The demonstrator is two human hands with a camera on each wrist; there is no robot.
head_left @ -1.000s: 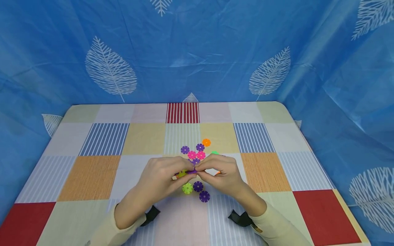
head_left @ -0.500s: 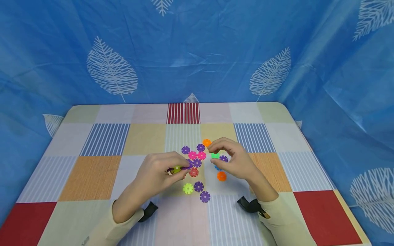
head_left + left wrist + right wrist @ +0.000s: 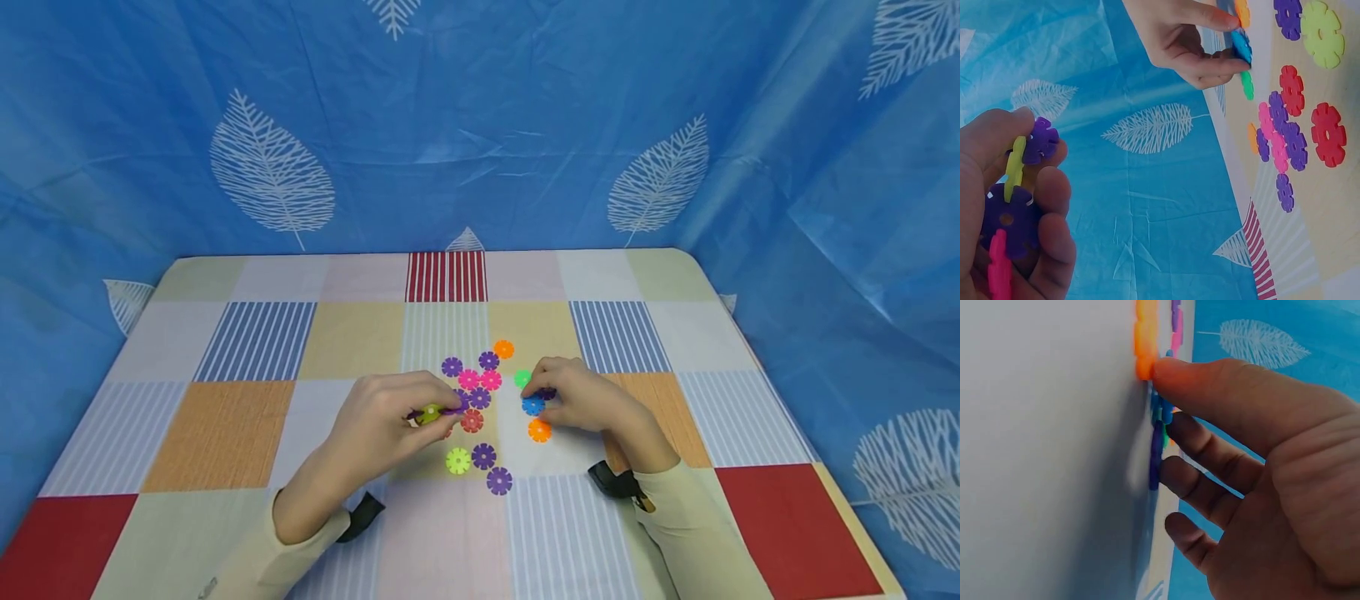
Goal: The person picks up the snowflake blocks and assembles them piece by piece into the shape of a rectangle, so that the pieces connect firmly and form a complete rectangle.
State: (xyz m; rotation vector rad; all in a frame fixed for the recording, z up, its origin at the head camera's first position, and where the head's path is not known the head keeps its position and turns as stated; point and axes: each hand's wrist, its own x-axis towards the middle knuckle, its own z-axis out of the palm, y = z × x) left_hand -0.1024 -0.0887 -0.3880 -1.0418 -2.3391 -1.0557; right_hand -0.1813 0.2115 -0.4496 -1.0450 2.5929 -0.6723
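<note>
My left hand holds a short chain of interlocking plastic discs with notched edges. In the left wrist view it runs from a small purple disc through a yellow-green disc and a larger purple disc to a pink disc; curled fingers cover part of it. To the right, my right hand pinches a blue disc between thumb and fingertips, low over the table. Just below that hand lies an orange disc; a green disc is by its fingertips.
Loose discs lie between the hands: pink ones, several purple ones, a red one and a yellow-green one. Farther back is another orange disc. A patchwork cloth covers the table; a blue leaf-print curtain hangs behind.
My right hand has left the chain, moved right and come down, and its fingers have closed on the blue disc. The left hand has drawn slightly left, still holding the chain.
</note>
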